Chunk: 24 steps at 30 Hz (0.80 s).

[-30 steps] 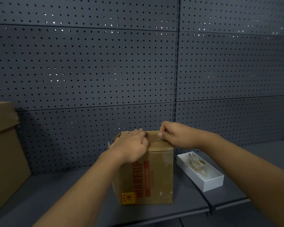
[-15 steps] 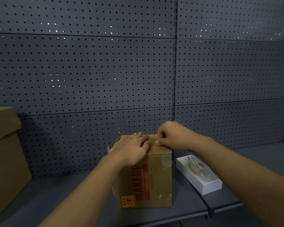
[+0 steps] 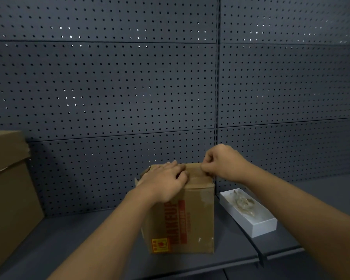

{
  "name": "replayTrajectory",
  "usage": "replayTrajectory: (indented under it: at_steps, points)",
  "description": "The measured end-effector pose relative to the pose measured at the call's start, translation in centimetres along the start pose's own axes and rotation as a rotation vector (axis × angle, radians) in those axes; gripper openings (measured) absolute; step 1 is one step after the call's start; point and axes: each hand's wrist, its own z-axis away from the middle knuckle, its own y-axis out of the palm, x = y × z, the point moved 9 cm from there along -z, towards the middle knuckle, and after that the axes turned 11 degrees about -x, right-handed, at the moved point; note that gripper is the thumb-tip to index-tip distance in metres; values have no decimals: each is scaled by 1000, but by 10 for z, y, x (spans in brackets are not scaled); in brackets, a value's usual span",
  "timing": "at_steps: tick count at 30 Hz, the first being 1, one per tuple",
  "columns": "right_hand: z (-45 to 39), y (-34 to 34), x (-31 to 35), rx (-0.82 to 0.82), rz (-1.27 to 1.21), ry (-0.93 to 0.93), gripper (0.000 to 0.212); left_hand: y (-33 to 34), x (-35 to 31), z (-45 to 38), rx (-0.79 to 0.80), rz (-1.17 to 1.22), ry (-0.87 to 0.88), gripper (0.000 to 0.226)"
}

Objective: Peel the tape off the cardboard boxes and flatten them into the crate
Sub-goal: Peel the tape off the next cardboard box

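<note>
Two cardboard boxes stand on the dark shelf (image 3: 79, 239), backed by a perforated metal panel (image 3: 109, 87) that fills most of the view. At the far left edge, the bigger plain carton (image 3: 6, 190) waits only partly in frame, well apart from the work. The smaller printed box (image 3: 182, 215) sits upright near the shelf's front edge, within easy reach of both arms — probably so its top can be worked from above.

Just beside it on the right lies a shallow white tray (image 3: 257, 225) with what looks like crumpled clear scraps inside, perhaps a handy place for stripped pieces, though I cannot tell for sure.

On the box top, the left hand (image 3: 166, 182) lies palm down with fingers extended, pressing the flaps, which should keep the box from shifting or lifting under a pull. At the top right edge, the right hand (image 3: 222, 162) has its fingertips curled and pinched at the tape strip (image 3: 192, 172) — seemingly working an end loose to peel. No crate is in view.
</note>
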Motion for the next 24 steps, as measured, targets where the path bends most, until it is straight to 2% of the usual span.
replayTrajectory:
  at_steps: [7,10,12,15,19,21,24]
  points:
    - [4,1,-19,-35,-304,247,33,-2,1,1,-5,31,-3,55]
    - [6,-4,-18,-104,-413,303,47,-4,-2,2,-4,25,0,54]
    - [4,-5,-4,-73,-248,184,63,-5,-3,3,1,14,-2,54]
    - [5,7,13,15,-9,69,60,-5,-2,3,-8,15,-4,54]
    - [-2,12,16,-32,76,47,42,-3,0,0,-27,17,10,55]
    - [-2,12,19,-33,104,43,47,-1,2,-1,-24,20,5,55]
    - [1,11,24,50,123,23,54,1,1,-1,-18,21,-4,57]
